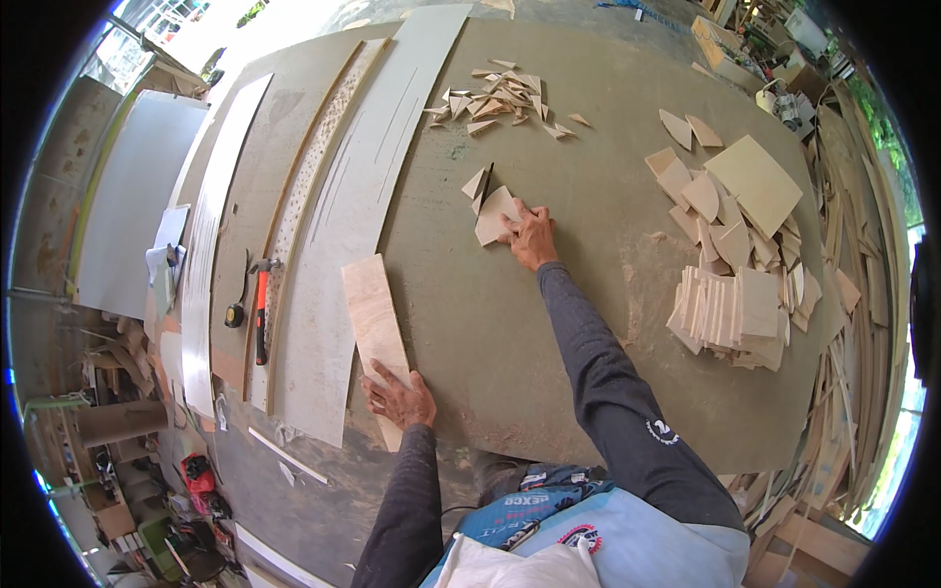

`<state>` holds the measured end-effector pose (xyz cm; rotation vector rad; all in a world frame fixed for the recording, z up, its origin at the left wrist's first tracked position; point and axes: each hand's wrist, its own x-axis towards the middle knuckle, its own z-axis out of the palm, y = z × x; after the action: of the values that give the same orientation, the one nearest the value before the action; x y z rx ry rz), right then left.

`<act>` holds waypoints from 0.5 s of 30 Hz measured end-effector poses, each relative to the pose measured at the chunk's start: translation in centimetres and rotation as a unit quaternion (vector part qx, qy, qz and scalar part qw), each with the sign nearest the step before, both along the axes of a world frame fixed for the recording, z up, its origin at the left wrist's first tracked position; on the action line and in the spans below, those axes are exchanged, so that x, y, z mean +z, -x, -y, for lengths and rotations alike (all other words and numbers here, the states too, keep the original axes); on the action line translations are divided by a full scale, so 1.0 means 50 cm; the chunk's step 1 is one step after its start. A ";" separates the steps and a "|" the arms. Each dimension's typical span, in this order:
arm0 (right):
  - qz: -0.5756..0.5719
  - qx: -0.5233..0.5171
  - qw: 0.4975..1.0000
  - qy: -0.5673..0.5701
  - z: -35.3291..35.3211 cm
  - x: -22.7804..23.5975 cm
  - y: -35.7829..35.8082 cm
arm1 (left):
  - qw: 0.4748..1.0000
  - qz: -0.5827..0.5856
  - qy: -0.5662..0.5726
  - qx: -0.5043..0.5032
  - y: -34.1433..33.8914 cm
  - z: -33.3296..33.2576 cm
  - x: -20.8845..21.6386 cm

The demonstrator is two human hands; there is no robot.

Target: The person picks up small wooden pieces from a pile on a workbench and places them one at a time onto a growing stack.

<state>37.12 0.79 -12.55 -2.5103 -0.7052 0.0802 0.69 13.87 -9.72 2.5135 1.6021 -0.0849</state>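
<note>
My left hand (400, 396) lies flat with fingers spread on the lower end of a long plywood strip (374, 309), which rests partly over a grey-white board. Farther forward, my right hand (530, 238) has its bent fingers and thumb on the right side of a small angular plywood piece (493, 218). A thin black tool (484, 184), perhaps a pencil or blade, lies across that piece's left edge. Beside it is a smaller wood offcut (472, 183). What the undersides of my right fingers touch is partly hidden.
A heap of triangular offcuts (502, 98) lies at the far side of the brown table (588, 323). Plywood pieces (730, 314) are stacked at right. Left are a long grey-white board (392, 147), an orange-handled hammer (262, 314) and a tape measure (234, 315). Scrap strips (853, 294) line the right.
</note>
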 end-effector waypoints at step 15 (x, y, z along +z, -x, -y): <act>-0.017 -0.036 0.999 0.036 -0.014 0.028 0.019 | 1.000 -0.002 0.005 0.001 0.005 -0.004 -0.011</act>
<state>36.17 1.47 -11.15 -2.5944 -0.6077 0.1247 0.45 14.09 -10.29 2.5050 1.6025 -0.0975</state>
